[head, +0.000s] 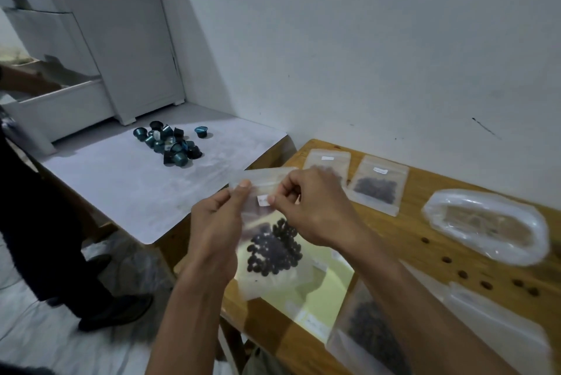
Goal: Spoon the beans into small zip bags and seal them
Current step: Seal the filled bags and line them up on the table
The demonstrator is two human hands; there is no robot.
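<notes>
I hold a small clear zip bag point(267, 277) in the air above the wooden table's near edge. Dark beans point(274, 250) fill its lower half. My left hand point(217, 222) pinches the bag's top strip on the left, thumb up. My right hand point(315, 207) pinches the same strip on the right. Two more zip bags lie flat further back: one with beans point(376, 184) and one point(328, 162) partly hidden behind my right hand. Another bag of beans point(373, 335) lies near my right forearm. No spoon is visible.
The wooden table point(425, 241) has holes in its top and carries a crumpled clear plastic bag point(488, 226) at the right. A white table point(127, 180) on the left holds a pile of dark capsules point(170, 143). Another person's legs point(60, 253) stand at the far left.
</notes>
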